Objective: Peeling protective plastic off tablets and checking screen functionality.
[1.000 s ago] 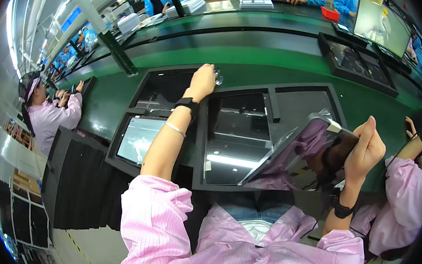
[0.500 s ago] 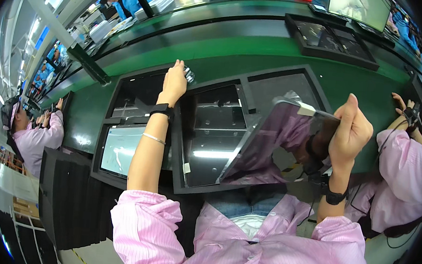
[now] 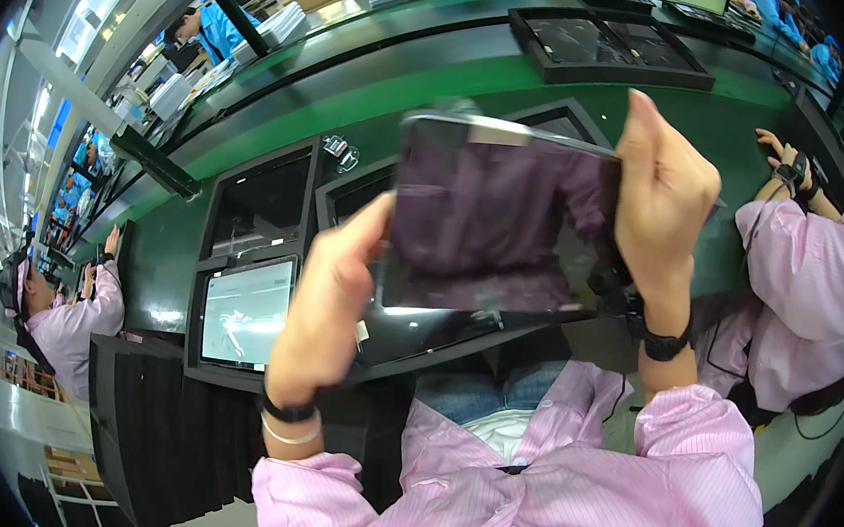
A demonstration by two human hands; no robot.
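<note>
Right hand (image 3: 660, 199) firm on a dark, reflective panel (image 3: 496, 220), left hand (image 3: 323, 305) blurred, grip unclear.

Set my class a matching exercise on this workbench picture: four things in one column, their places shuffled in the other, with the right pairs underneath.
Things
1. Dark glossy panel
2. Lit screen
3. Small shiny object
4. Pale bracelet

Places
A. In the near compartment of the left black tray
B. On the wrist of the left hand
C. On the green bench, by the tray's far right corner
D. Raised between the left hand and the right hand

Right pairs: 1-D, 2-A, 3-C, 4-B
</note>
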